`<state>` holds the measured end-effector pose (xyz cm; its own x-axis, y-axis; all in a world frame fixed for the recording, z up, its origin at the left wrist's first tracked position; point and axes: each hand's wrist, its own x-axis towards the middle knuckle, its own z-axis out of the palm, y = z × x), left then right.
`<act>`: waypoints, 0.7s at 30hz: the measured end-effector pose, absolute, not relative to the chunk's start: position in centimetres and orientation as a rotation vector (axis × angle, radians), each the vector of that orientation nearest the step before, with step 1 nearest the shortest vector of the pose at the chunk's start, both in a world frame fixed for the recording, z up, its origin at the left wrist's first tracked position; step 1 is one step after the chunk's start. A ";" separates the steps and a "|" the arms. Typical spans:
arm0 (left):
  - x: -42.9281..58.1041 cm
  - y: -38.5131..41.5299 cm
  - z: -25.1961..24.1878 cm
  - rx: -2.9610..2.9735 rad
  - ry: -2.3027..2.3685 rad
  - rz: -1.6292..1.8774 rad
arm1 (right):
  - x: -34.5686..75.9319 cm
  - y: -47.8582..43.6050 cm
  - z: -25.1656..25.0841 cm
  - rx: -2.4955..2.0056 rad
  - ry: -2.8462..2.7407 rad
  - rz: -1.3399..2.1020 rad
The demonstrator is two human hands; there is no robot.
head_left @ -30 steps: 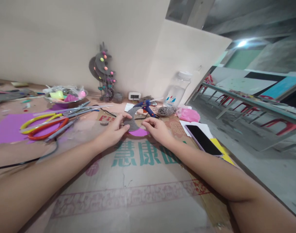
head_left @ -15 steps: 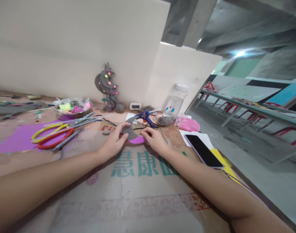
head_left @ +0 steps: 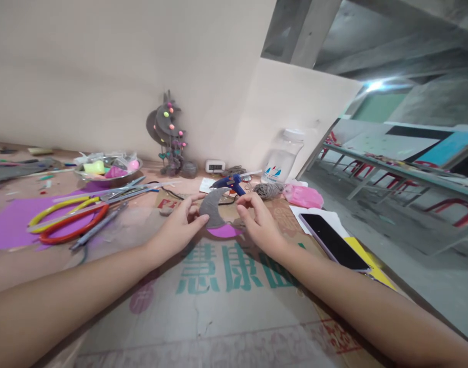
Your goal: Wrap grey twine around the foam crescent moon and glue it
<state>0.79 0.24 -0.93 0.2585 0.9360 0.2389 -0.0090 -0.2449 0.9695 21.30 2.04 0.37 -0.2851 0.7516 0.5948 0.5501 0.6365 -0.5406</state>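
A grey crescent (head_left: 214,208) with a purple piece (head_left: 225,231) along its lower edge is held up over the printed cardboard. My left hand (head_left: 185,220) pinches the crescent's left side between thumb and fingers. Just right of the crescent's lower tip, my right hand (head_left: 257,217) has its thumb and forefinger apart, with nothing visible between them. Behind the crescent lies a blue glue gun (head_left: 229,183), beside a ball of grey yarn (head_left: 268,190).
Scissors with yellow and red handles (head_left: 70,220) lie left on purple sheets. A bowl (head_left: 108,176), a decorated crescent ornament (head_left: 168,133), a small timer (head_left: 215,166) and a bottle (head_left: 282,158) stand behind. At right lies a phone (head_left: 333,240).
My right thumb and forefinger have parted and moved off the crescent's right side. My left hand still grips the crescent. The view has shifted slightly.
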 end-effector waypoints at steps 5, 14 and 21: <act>0.7 0.1 -0.5 1.560 0.915 1.130 | 21.4 1.3 0.5 -1.006 -2.146 0.250; 1.0 0.3 -0.6 1.488 0.949 1.186 | 22.4 1.4 0.3 -1.065 -2.274 0.384; 0.7 0.1 -0.4 1.466 1.081 1.148 | 22.3 0.8 1.0 -1.096 -1.977 0.386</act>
<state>0.69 0.08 -0.39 0.1687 0.9751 0.1438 0.0843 -0.1596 0.9836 22.35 0.84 1.03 -0.2816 0.8109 0.5129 0.5583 0.5732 -0.5998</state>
